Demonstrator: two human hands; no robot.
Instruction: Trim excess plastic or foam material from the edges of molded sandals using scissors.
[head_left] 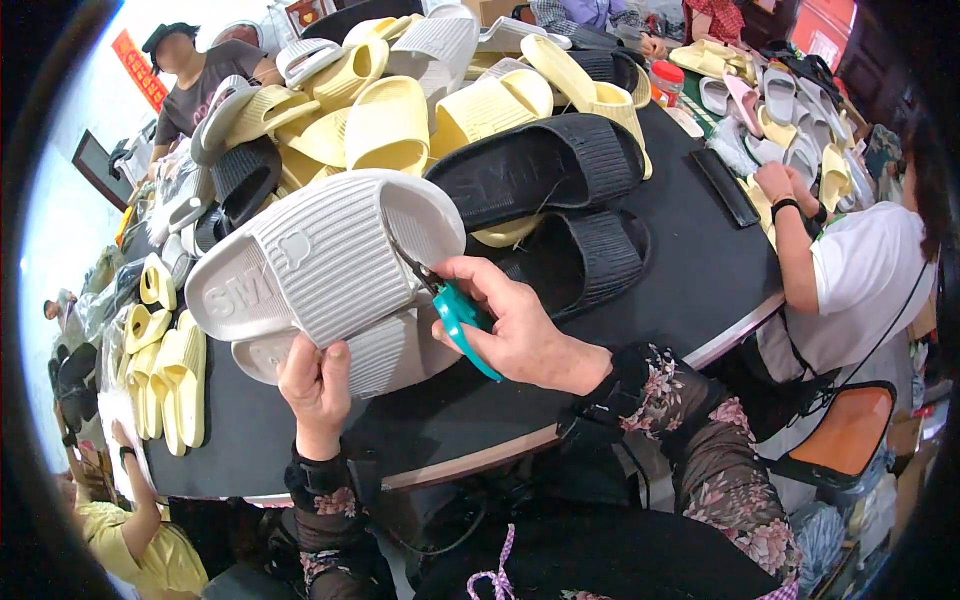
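A light grey slide slipper with a ribbed strap is held up and tilted, my left hand pinching its lower edge. My right hand is closed round the teal handle of a pair of scissors. Their dark blades reach into the foot opening, at the edge of the strap. Below it lies a second grey slipper on the black table, partly covered by the first one and by my hands. Two black slippers lie just beyond my right hand.
A high heap of yellow slippers, with grey and black ones, rises at the far side. Several yellow slippers stand at the left. A black oblong case lies at the right, near a person in white. Other people sit around the table.
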